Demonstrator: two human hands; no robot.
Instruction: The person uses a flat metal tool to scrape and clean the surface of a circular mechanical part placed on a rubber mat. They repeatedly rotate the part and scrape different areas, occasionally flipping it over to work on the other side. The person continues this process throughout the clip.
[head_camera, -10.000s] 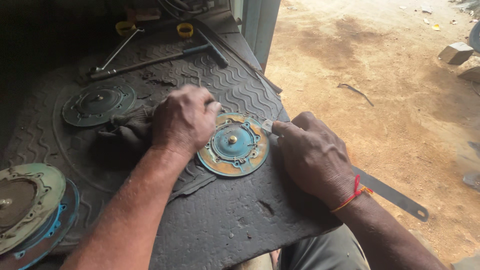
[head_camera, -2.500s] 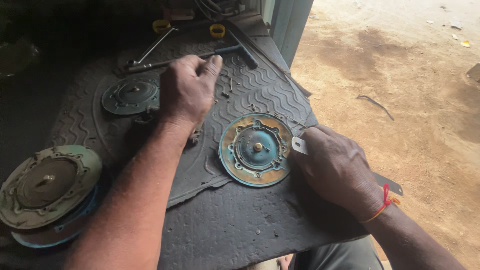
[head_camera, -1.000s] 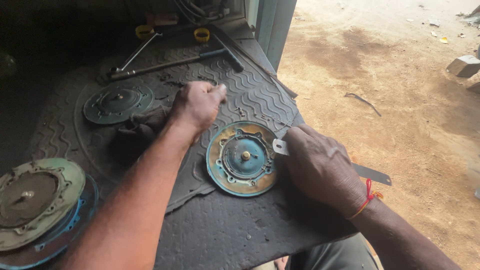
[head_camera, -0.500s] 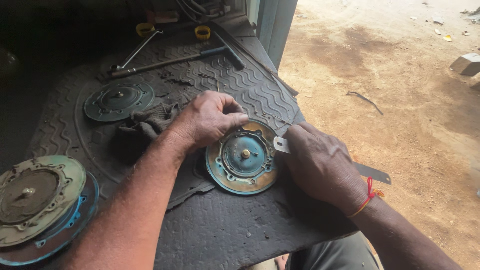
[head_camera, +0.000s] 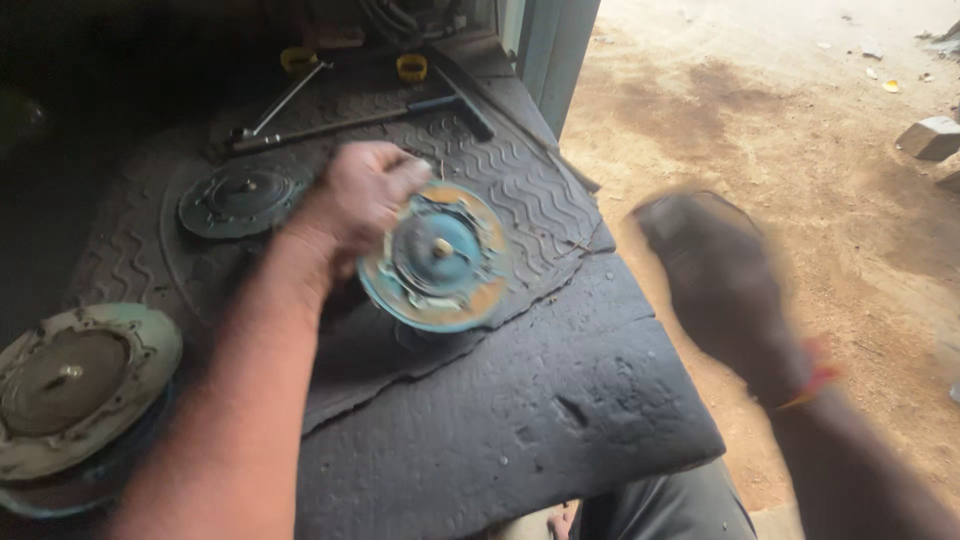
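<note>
Discs (head_camera: 238, 200) and wrench (head_camera: 355, 120) on rubber mat (head_camera: 520, 400)

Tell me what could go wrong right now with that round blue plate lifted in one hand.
1. The left hand grips the rusty blue disc by its rim alone, tilted above the rubber mat; it could slip and drop.
2. The right hand is blurred out over the dirt ground, away from the disc, so it gives no support.
3. The mat's front edge is close; a dropped disc might roll off it.
</note>
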